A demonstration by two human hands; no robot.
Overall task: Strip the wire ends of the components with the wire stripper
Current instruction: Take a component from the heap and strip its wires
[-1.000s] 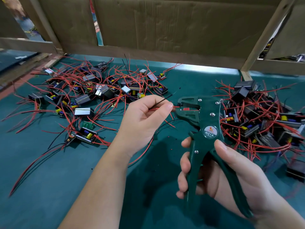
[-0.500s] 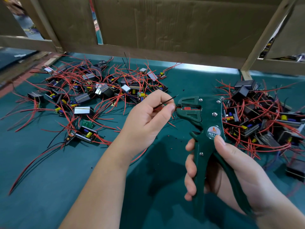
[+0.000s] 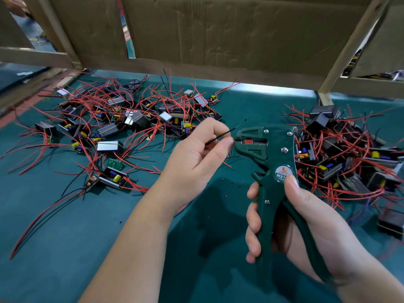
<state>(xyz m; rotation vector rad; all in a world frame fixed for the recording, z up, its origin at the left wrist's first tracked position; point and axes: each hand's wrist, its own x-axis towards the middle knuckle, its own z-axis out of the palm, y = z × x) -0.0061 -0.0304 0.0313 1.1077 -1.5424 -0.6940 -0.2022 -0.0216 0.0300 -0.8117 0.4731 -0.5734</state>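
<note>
Left arm (image 3: 135, 248) reaches in from bottom centre, left hand (image 3: 196, 158) raised with thumb and forefinger pinching a thin black wire (image 3: 220, 136), other fingers loosely curled, while right hand (image 3: 306, 226) at lower right grips the wire stripper (image 3: 277, 158) handles, thumb up on its body.

Matt green plastic wire stripper (image 3: 276, 162) with shiny metal rivets (image 3: 284, 150); creased brown cardboard (image 3: 229, 31) behind
</note>
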